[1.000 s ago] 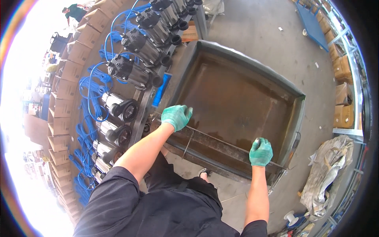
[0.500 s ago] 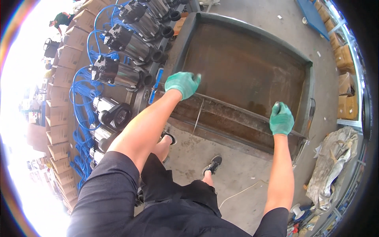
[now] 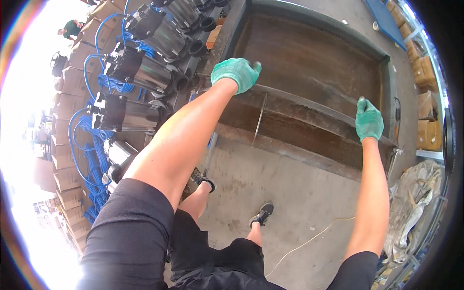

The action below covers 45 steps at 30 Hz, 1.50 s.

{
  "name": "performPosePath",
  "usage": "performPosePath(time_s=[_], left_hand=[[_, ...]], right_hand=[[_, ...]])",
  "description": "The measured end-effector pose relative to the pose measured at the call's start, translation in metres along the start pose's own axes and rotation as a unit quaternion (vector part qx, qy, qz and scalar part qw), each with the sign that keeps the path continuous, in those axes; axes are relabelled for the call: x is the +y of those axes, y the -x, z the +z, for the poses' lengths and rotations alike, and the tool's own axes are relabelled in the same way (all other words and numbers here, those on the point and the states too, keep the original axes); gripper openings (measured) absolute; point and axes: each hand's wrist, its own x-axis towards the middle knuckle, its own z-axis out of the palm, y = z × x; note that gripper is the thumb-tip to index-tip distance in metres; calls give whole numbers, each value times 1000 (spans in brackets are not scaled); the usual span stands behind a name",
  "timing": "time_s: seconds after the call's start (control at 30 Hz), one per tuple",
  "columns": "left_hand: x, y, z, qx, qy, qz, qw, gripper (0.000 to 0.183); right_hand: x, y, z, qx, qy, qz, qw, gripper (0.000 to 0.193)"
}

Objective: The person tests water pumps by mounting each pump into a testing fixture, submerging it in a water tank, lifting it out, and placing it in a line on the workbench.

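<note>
A large rectangular metal trough with dark, rust-brown inner surfaces lies in front of me. A metal rail runs across its near part, with a narrower section on my side. My left hand, in a green glove, is closed over the rail's left end, thumb sticking out. My right hand, in a matching glove, is closed at the rail's right end; its fingers' undersides are hidden. Both arms reach forward, well apart. A thin metal rod crosses the near section.
Steel pumps with coiled blue cables stand at left, beside cardboard boxes. At right are a rack with boxes and a crumpled grey sheet. A pale cord lies on the concrete floor. Another person is far left.
The trough has shifted away from me and slightly right, past the pumps, with both hands moving along on it. More floor shows between it and my feet.
</note>
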Motion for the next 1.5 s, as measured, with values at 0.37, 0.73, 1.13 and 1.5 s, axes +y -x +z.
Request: performPosePath(time_s=[0.37, 0.73, 1.13, 1.5], left_hand=[[24, -24, -14, -1, -3, -12, 1000, 62], [31, -40, -11, 68, -13, -7, 998, 59], [30, -40, -10, 74, 19, 34, 997, 48], [25, -41, -4, 69, 65, 68, 993, 42]], right_hand=[[4, -45, 6, 5, -7, -11, 1000, 55], [5, -58, 4, 12, -12, -49, 999, 53], [12, -57, 16, 59, -42, -86, 994, 33], [16, -60, 11, -34, 8, -69, 997, 31]])
